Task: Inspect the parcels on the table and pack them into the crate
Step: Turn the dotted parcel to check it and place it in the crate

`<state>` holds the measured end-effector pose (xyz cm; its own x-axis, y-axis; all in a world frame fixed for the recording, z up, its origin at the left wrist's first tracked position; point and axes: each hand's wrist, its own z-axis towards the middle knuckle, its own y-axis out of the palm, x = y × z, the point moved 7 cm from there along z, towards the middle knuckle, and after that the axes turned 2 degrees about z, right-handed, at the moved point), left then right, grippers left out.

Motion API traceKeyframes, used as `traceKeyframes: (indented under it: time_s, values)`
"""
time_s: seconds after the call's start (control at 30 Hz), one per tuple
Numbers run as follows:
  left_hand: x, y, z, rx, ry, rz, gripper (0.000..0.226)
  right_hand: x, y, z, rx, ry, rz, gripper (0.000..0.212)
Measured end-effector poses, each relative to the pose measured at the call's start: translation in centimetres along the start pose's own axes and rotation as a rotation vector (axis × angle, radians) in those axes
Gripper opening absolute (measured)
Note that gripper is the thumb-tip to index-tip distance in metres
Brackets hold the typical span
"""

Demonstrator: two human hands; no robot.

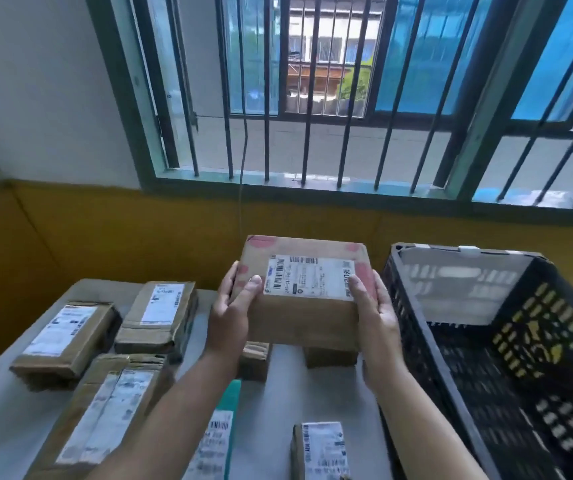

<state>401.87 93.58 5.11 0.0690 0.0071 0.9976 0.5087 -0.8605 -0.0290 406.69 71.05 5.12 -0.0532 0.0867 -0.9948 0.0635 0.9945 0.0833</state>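
Both hands have the box point(302, 323) up off the table point(326, 396), dead centre of the frame. The left hand point(235, 306) grips its left end, thumb on top by the label, and the right hand point(377, 313) grips the right end the same way. The black crate point(413, 306) sits at the right, just beside the box. More parcels point(155, 317) lie lower left and along the bottom edge.
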Motion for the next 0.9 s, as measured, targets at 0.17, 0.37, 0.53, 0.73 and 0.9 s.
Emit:
traceKeyframes:
  time_s: [0.17,0.37,0.53,0.73,0.9]
  values:
    - [-0.7,-0.1,0.6,-0.042,-0.055,-0.075,0.051,0.7,-0.3,0.9,-0.034,0.042,0.044,0.067]
    - [-1.1,1.8,0.8,-0.323,-0.203,-0.121,0.067,-0.3,-1.0,1.0,0.010,0.001,0.093,0.077]
    - [-1.3,2.2,1.5,-0.394,-0.233,-0.142,0.070,-0.3,-0.8,1.9,0.018,-0.027,0.074,0.077]
    - [-1.2,1.5,3.0,-0.362,-0.143,-0.124,0.069,0.9,-0.2,2.7,-0.095,0.055,-0.012,0.067]
    - [-1.6,1.2,4.0,-0.395,-0.125,-0.063,0.042,0.8,0.5,3.4,-0.081,0.035,-0.101,0.041]
